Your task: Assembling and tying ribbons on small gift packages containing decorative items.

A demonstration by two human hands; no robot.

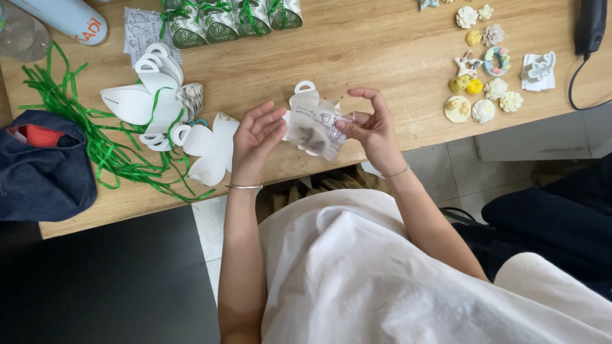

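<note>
Our white apron (382, 280) lies nearest; left hand (255, 137) and right hand (370, 130) grip a clear pouch (313, 130), green ribbon (108, 150) at nine o'clock on the counter (357, 51).

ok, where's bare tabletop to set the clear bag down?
Widest bare wood: between the folded green-ribbon boxes and the small clay ornaments, beyond the clear bag that both hands hold. Crowded left: white paper cutouts, loose green ribbon.

Four tied green-ribbon boxes (233, 19), two hands (255, 137)
</note>
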